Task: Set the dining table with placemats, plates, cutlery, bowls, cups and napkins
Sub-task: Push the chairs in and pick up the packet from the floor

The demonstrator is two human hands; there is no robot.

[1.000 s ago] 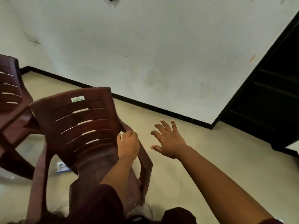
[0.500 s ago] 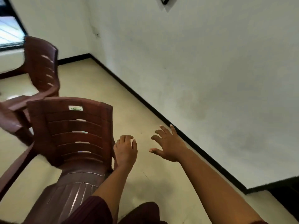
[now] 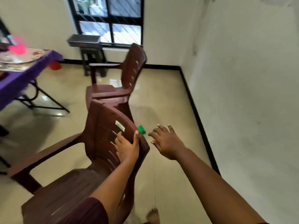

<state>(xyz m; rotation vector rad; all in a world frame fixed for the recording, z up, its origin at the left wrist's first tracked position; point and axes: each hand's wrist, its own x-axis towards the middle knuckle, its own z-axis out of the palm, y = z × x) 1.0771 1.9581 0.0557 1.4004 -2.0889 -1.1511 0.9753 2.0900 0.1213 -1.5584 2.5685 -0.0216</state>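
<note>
My left hand [image 3: 127,147] grips the top edge of the backrest of a dark brown plastic chair [image 3: 90,159], thumb on the outer side and fingers on the inner side. My right hand [image 3: 165,140] hovers just right of the chair back, fingers spread and holding nothing. At the far left stands the dining table [image 3: 17,80] under a purple cloth, with steel plates [image 3: 19,58] and a pink cup [image 3: 17,48] on it, all blurred.
A second brown chair [image 3: 123,83] stands right behind the first, facing left. A small green object [image 3: 141,129] lies on the tiled floor by the chair back. A dark stool with a tray [image 3: 87,44] sits under the window. The white wall [image 3: 242,94] runs along the right.
The view has swung left from the wall to the room, bringing the table and window in. My left hand has shifted its hold to the chair's top edge; the right hand stays spread.
</note>
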